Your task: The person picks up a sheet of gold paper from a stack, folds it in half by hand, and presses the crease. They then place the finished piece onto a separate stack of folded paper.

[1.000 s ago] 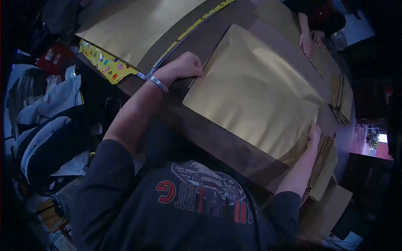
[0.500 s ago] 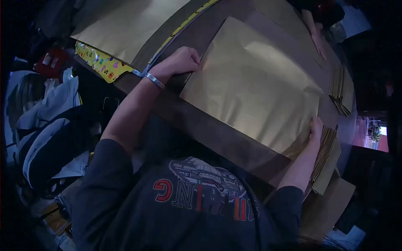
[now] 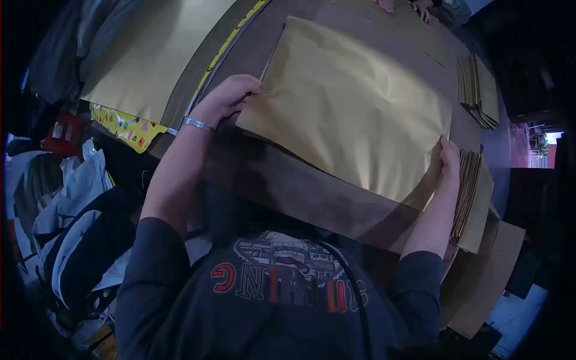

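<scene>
A large sheet of brown kraft paper (image 3: 342,102), creased with soft ripples, spans the space between my hands above the brown table. My left hand (image 3: 239,93) is closed on its left edge, thumb and fingers pinching the paper. At the lower right corner, my right hand (image 3: 450,157) grips the right edge; some of its fingers are hidden. The near edge of the paper casts a shadow on the tabletop. Just beside my right wrist stands a bundle of folded brown paper (image 3: 470,201).
Another folded bundle (image 3: 478,91) lies at the far right. More brown sheets (image 3: 147,54) rest at upper left over yellow patterned wrapping (image 3: 123,127). Another person's hand (image 3: 423,10) is at the far table edge. Grey and dark cloth (image 3: 78,210) is piled at left.
My view has shifted. Both hands still hold the paper, whose near edge looks slightly raised off the table. The other person's hands have changed position at the far edge.
</scene>
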Available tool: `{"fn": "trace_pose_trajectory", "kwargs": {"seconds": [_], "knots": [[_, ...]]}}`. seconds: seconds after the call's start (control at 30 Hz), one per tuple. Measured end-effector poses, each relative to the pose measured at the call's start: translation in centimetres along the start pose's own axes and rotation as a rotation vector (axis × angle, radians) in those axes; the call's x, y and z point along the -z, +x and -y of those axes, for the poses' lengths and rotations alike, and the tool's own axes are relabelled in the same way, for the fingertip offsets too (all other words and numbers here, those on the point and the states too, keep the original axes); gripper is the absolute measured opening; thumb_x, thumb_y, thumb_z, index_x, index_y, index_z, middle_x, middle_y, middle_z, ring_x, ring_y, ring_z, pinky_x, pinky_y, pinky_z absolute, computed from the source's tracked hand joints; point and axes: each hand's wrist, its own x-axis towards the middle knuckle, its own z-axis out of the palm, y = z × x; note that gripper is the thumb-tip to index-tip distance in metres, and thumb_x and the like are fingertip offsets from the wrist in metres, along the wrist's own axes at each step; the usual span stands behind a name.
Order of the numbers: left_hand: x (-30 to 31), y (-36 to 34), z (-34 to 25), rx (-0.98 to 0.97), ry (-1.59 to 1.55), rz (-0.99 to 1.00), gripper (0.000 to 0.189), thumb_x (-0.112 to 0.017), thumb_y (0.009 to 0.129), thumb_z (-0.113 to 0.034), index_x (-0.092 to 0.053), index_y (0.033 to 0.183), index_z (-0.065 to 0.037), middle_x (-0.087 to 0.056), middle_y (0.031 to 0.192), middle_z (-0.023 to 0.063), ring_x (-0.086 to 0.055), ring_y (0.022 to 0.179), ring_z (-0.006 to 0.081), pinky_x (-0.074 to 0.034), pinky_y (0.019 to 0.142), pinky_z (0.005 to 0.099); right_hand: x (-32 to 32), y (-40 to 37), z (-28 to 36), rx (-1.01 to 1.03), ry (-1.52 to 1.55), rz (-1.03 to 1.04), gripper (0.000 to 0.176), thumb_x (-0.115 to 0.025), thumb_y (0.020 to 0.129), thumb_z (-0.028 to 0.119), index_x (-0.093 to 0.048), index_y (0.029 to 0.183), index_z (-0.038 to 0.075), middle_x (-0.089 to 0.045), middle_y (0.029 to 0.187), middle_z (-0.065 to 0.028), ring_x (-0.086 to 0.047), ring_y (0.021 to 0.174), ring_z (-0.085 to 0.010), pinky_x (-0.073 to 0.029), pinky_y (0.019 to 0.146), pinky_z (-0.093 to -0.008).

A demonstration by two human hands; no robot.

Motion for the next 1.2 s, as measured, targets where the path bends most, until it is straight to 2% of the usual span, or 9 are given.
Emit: {"fn": "trace_pose_trajectory", "kwargs": {"seconds": [0.13,0.27,0.4,0.57,0.63,0.73,0.8,1.03,1.2], "knots": [[-1.5,-0.3,-1.0,0.037,0.037,0.024,0.029,-0.060,0.082,-0.003,-0.059,0.111,0.001,-0.065,0.101,0.0093,-0.065,0.087,0.0190,-0.054,0.077,0.0316,-0.3,-1.1,1.3,-0.104,-0.089,0.046,0.030,-0.060,0.093,0.034,-0.067,0.098,0.004,-0.062,0.085,-0.0017,-0.054,0.078,-0.0123,-0.043,0.069,-0.0289],[-3.2,2.3,-2.7,-0.034,-0.022,0.176,0.035,-0.065,0.087,-0.013,-0.056,0.117,0.004,-0.065,0.109,0.0113,-0.065,0.094,0.0192,-0.054,0.081,0.0330,0.1,-0.3,0.1,-0.047,-0.124,0.057,0.032,-0.061,0.091,0.032,-0.067,0.098,0.001,-0.061,0.080,-0.0037,-0.053,0.071,-0.0135,-0.043,0.065,-0.0289],[-4.7,6.8,-5.1,-0.109,-0.071,0.029,0.030,-0.066,0.090,-0.021,-0.060,0.105,0.005,-0.067,0.095,0.0104,-0.067,0.082,0.0205,-0.057,0.074,0.0351,-0.2,-2.1,1.7,-0.072,-0.099,0.031,0.034,-0.060,0.090,0.030,-0.067,0.105,0.000,-0.066,0.096,-0.0107,-0.059,0.090,-0.0188,-0.046,0.082,-0.0331],[-4.5,12.2,-7.8,0.051,-0.118,-0.015,0.032,-0.061,0.093,-0.027,-0.062,0.106,0.003,-0.067,0.094,0.0099,-0.068,0.079,0.0211,-0.057,0.071,0.0350,-0.7,-1.0,-2.0,-0.066,-0.059,-0.074,0.030,-0.059,0.092,0.031,-0.065,0.096,0.002,-0.061,0.087,-0.0050,-0.053,0.082,-0.0146,-0.043,0.074,-0.0304],[-3.9,14.5,-7.1,0.019,-0.263,0.028,0.032,-0.060,0.094,-0.025,-0.061,0.108,0.003,-0.068,0.094,0.0103,-0.068,0.078,0.0215,-0.057,0.069,0.0338,-1.1,-5.3,4.8,-0.077,-0.009,-0.002,0.029,-0.058,0.094,0.031,-0.063,0.088,0.004,-0.056,0.077,0.0019,-0.047,0.074,-0.0090,-0.040,0.068,-0.0269],[-3.0,15.2,-7.6,-0.187,0.022,-0.028,0.028,-0.060,0.093,-0.017,-0.060,0.113,0.003,-0.068,0.098,0.0122,-0.068,0.078,0.0206,-0.056,0.071,0.0334,-1.1,-3.9,1.8,0.092,-0.054,-0.072,0.029,-0.057,0.095,0.031,-0.061,0.083,0.004,-0.051,0.072,0.0026,-0.043,0.069,-0.0068,-0.037,0.061,-0.0268],[-3.4,12.6,-9.3,-0.264,-0.189,0.148,0.025,-0.060,0.093,-0.014,-0.060,0.112,0.003,-0.068,0.098,0.0123,-0.068,0.081,0.0196,-0.056,0.074,0.0316,-0.2,-4.9,3.4,0.159,-0.236,-0.063,0.027,-0.056,0.096,0.028,-0.059,0.082,0.006,-0.048,0.070,0.0034,-0.040,0.067,-0.0049,-0.035,0.059,-0.0247],[-2.1,2.4,-18.0,-0.626,-0.358,0.271,0.026,-0.057,0.096,-0.018,-0.061,0.116,-0.001,-0.067,0.112,0.0115,-0.066,0.098,0.0180,-0.054,0.088,0.0317,2.2,-13.3,16.5,0.523,0.255,-0.401,0.021,-0.055,0.099,0.024,-0.063,0.097,0.005,-0.059,0.088,0.0043,-0.050,0.079,-0.0029,-0.041,0.068,-0.0204],[1.0,-1.4,-20.0,-0.829,-0.299,0.369,0.026,-0.057,0.097,-0.018,-0.061,0.117,-0.002,-0.067,0.114,0.0089,-0.064,0.102,0.0162,-0.051,0.092,0.0301,2.9,-18.2,17.0,0.678,0.380,-0.409,0.022,-0.055,0.099,0.023,-0.062,0.106,0.003,-0.058,0.086,0.0016,-0.049,0.080,-0.0063,-0.041,0.073,-0.0229]]}}
